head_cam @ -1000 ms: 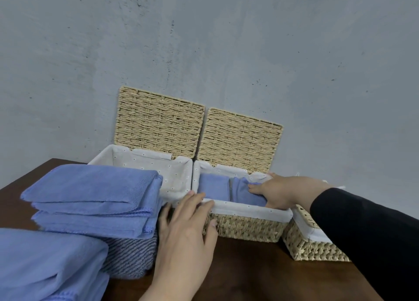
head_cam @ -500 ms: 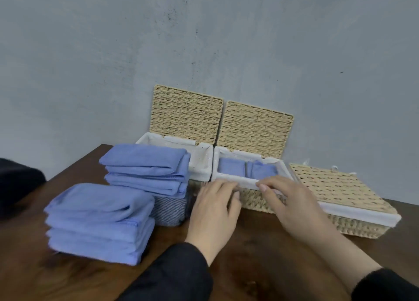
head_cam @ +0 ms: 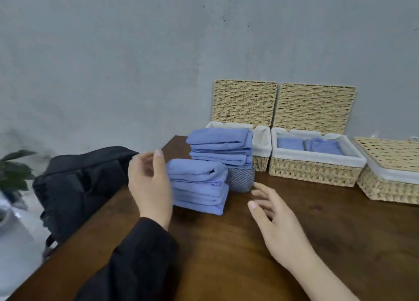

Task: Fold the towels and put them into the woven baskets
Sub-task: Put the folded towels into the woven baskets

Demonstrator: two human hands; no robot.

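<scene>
Left hand (head_cam: 149, 187) raised at the near stack of folded blue towels (head_cam: 197, 186), fingers loosely curved, holding nothing, palm side just beside the stack's left face; contact impossible to tell. Right hand (head_cam: 275, 221) hovering low over the dark wooden table (head_cam: 226, 255), fingers spread and relaxed, empty, near the stack's right front corner but apart from it. Black sleeve (head_cam: 136, 262) covering the left forearm.

Second stack of blue towels (head_cam: 221, 147) just behind the first, resting on a grey-blue textured block (head_cam: 240, 179), kind unclear. Behind that, left woven basket (head_cam: 260, 163) with white lining, lid up against the grey wall (head_cam: 136, 51), interior mostly hidden by the towels. Just beside it, middle woven basket (head_cam: 315, 171), lid also raised, with folded blue towels (head_cam: 310, 145) lying side by side inside. Closed woven basket (head_cam: 390, 176) at the right edge, angled, near the middle one.

Black bag (head_cam: 79, 182) beyond the table's left edge, leaves of a green plant (head_cam: 13, 169) further left.
</scene>
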